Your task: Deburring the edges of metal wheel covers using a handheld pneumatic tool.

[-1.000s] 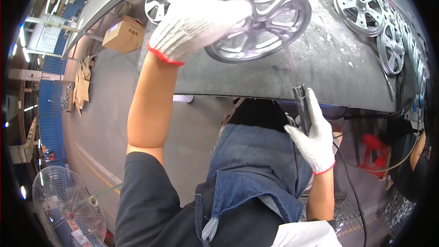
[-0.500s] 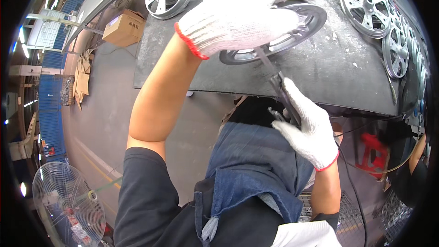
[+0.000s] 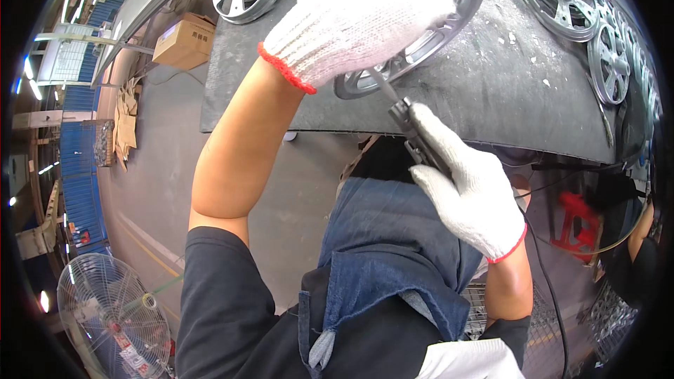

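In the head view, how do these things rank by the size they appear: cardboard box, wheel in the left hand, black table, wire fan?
1. Black table
2. Wire fan and wheel: order unsure, as the left hand hides part of the wheel
3. Cardboard box

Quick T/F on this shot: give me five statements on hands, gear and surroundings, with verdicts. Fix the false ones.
1. The left hand grips a spoked metal wheel. True.
2. The right hand is bare. False: it wears a white glove with a red edge.
3. The tool in the right hand is bright yellow. False: its body is dark.
4. A cardboard box appears left of the tabletop. True.
5. The fan appears at upper right. False: it is at lower left.
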The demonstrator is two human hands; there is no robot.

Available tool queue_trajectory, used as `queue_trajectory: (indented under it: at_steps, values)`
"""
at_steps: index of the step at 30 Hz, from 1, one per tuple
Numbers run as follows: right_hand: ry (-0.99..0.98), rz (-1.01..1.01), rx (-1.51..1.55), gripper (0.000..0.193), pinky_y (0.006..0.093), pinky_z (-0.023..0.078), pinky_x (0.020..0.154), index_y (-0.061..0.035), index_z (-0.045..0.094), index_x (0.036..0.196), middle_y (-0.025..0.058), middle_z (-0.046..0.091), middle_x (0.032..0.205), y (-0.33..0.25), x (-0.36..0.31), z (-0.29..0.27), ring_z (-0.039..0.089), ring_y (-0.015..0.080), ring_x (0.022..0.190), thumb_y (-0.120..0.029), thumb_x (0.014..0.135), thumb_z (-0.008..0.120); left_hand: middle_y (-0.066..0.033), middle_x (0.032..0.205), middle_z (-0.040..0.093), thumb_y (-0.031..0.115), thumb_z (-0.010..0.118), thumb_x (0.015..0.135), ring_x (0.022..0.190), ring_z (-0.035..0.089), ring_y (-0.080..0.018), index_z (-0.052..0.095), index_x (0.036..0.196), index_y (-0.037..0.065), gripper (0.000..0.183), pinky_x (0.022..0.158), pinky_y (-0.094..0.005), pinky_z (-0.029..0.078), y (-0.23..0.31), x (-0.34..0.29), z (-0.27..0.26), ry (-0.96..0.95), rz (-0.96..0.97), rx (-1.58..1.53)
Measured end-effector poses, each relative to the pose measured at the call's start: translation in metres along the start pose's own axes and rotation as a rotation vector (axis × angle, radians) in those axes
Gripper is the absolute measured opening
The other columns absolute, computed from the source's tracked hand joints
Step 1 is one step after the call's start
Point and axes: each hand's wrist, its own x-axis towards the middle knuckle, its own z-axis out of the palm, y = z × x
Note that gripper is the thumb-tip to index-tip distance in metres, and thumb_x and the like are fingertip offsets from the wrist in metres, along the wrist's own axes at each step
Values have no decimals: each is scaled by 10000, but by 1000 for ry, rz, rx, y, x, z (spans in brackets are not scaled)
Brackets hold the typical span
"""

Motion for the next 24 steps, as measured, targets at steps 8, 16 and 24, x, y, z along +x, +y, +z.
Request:
queue_trajectory:
  at_steps: [8,16,24]
  values:
    - [17,68,-117,694,358,573,1083,-61,576,1626,264,752,1396,-8,-4,3,777,343,1268,0,961,764,-223,1320,702,197,673,1010,1225,674,-314,692,1370,-51,438,1084,-381,520,-33,15,0,107,185,274]
    - [78,65,-280,706,401,591,1059,-114,568,1638,264,749,1369,-16,-2,-3,746,434,1249,-51,962,764,-191,1246,708,188,640,992,1174,671,-299,681,1357,-28,427,1045,-386,523,-6,1,14,124,185,218]
    - [104,82,-317,703,405,598,1045,-107,576,1632,253,738,1395,-14,-4,-3,757,417,1231,-24,961,767,-163,1175,695,169,640,988,1091,670,-260,694,1324,-15,387,998,-378,538,19,4,-2,-51,40,135]
